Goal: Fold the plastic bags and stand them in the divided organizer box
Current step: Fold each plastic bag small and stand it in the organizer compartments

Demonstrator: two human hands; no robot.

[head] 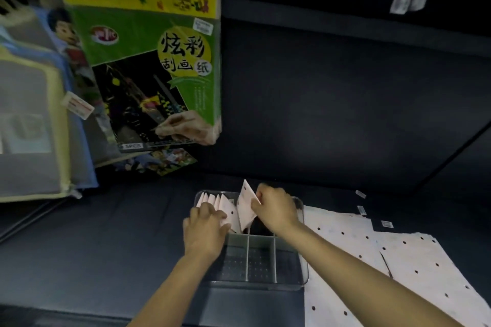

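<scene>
A clear divided organizer box point(261, 283) sits on the dark shelf in front of me. Several folded pale pink dotted bags point(216, 200) stand in a row in its far compartment. My left hand point(206, 229) rests on that row and holds the bags together. My right hand point(276, 208) pinches another folded bag point(245, 207), a triangle pointing up, and holds it in the far compartment beside the row. The three near compartments hold nothing.
Flat unfolded dotted bags point(414, 260) lie to the right of the box. A green scratch-paper pack point(156, 66) and zip pouches point(32, 127) lean at the left. Small labels point(386, 223) lie at the right rear. Tagged goods hang overhead.
</scene>
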